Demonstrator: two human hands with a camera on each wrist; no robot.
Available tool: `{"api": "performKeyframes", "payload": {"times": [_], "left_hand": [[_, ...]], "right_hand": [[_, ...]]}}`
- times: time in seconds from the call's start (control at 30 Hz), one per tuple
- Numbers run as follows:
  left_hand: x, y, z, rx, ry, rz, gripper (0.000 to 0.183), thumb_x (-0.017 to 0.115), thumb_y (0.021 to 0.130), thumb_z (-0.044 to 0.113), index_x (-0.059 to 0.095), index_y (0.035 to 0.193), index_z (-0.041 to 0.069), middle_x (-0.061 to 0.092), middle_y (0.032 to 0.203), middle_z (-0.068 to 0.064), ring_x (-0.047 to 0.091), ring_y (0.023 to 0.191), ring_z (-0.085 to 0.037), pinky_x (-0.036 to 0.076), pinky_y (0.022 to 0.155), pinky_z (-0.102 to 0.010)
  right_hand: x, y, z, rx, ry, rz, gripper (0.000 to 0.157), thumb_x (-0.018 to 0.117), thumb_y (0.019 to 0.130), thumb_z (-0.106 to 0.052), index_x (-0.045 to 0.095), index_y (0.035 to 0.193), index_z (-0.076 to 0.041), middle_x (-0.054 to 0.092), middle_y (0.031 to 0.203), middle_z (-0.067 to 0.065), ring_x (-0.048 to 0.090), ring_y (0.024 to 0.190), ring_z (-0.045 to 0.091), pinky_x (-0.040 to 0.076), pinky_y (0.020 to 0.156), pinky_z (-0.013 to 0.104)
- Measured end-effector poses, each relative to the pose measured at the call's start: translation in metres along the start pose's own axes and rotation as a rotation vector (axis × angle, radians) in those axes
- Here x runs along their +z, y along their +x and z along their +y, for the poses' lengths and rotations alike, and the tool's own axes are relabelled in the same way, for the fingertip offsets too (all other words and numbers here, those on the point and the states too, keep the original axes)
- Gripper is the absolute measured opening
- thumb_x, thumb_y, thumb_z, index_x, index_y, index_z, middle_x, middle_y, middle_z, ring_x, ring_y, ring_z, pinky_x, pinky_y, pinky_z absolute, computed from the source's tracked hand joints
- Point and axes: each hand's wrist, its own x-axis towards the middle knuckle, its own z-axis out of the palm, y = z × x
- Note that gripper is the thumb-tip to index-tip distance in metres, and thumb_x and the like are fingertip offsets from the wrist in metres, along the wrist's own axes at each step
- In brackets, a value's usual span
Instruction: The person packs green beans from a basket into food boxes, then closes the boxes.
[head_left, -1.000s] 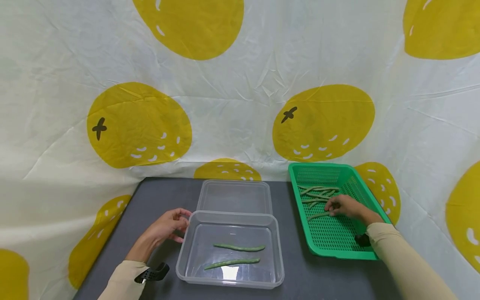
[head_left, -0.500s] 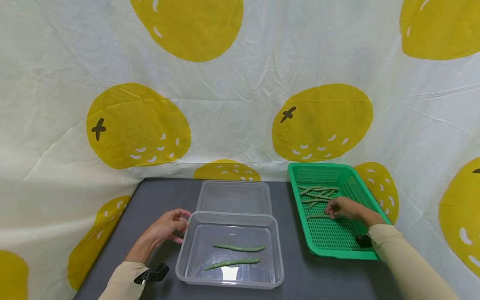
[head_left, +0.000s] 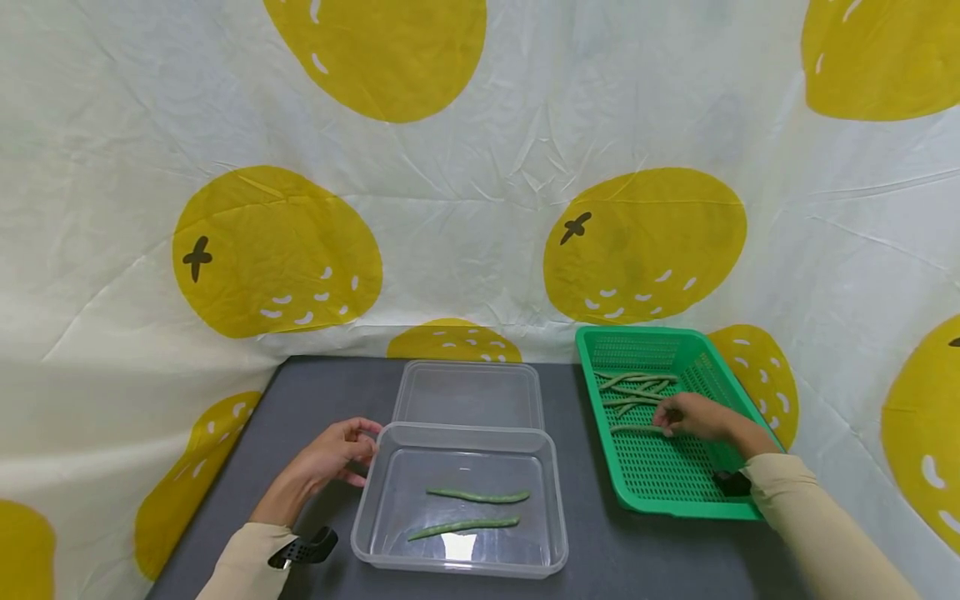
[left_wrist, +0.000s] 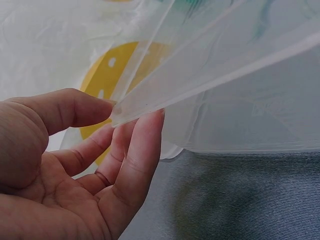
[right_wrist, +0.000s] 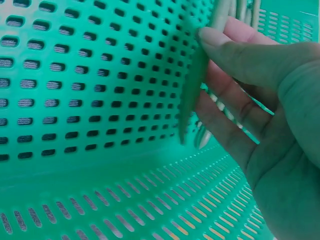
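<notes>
In the head view, my left hand (head_left: 341, 454) is at the left rim of a clear plastic container (head_left: 397, 492). The left wrist view has its thumb on top of the container's rim (left_wrist: 145, 107) and fingertips underneath, pinching it. Two green beans (head_left: 480, 497) lie apart inside the container. Over at the right, my right hand (head_left: 693, 417) reaches into a green plastic basket (head_left: 690, 507). Between thumb and fingers it pinches a green bean (right_wrist: 195, 90), partly covered by the fingertips. Several more green beans (head_left: 637, 387) lie loosely piled toward the basket's back left.
Behind the container lies a clear plastic lid (head_left: 468, 392), flat on the dark grey table (head_left: 337, 387). A white cloth (head_left: 465, 250) with yellow fruit prints hangs along the back and sides. The basket's raised walls surround my right hand.
The green bean under my right hand has turned to lie more level and shifted slightly left. My right hand has barely moved, and my left hand stays at the container's rim.
</notes>
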Motion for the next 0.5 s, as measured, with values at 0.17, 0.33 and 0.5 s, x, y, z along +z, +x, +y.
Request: {"api": "performKeyframes", "payload": {"times": [0.17,0.33,0.5], "left_hand": [[-0.0001,-0.0003,-0.001,0.005,0.0,0.0,0.043,0.06,0.095,0.009,0.05,0.134,-0.005,0.061,0.104,-0.019,0.064,0.084,-0.025,0.061,0.064,-0.043],[0.0007,-0.0012,-0.0002,0.006,0.001,0.003,0.043,0.06,0.095,0.009,0.05,0.134,-0.005,0.061,0.104,-0.02,0.064,0.084,-0.025,0.06,0.064,-0.043],[0.001,-0.0011,0.0009,0.006,0.001,0.006,0.042,0.061,0.096,0.01,0.05,0.133,-0.004,0.061,0.104,-0.019,0.064,0.084,-0.026,0.06,0.064,-0.043]], "right_hand": [[-0.0039,-0.0039,-0.0032,-0.01,0.042,-0.02,0.01,0.066,0.094,0.0,0.069,0.103,-0.003,0.069,0.098,0.01,0.067,0.089,0.023,0.057,0.072,0.034],[-0.0074,-0.0075,-0.0032,-0.041,0.109,-0.018,0.016,0.068,0.094,-0.002,0.069,0.109,0.002,0.07,0.103,0.015,0.068,0.092,0.025,0.058,0.075,0.035],[-0.0104,-0.0092,-0.0034,-0.032,0.205,-0.022,0.028,0.068,0.095,-0.007,0.067,0.119,0.008,0.07,0.113,0.022,0.07,0.097,0.024,0.059,0.079,0.036]]}}
